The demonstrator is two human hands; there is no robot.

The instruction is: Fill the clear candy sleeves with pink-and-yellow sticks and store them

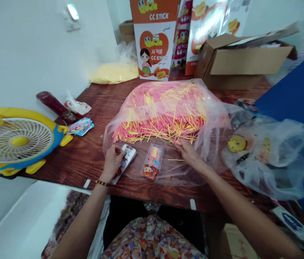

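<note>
At the near edge of the loose sticks [157,126], the right hand [188,153] is curled, apparently gathering; the left hand [113,162] bends over the packet stack [129,154]. Whether either grips anything, I cannot tell. Between lies a filled packet [152,162]; the next pinch calls for lightness.

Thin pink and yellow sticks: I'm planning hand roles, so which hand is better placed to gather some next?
Probably the right hand: it is at the near edge of the thin pink and yellow sticks, whereas the left hand is at the white printed packets.
</note>
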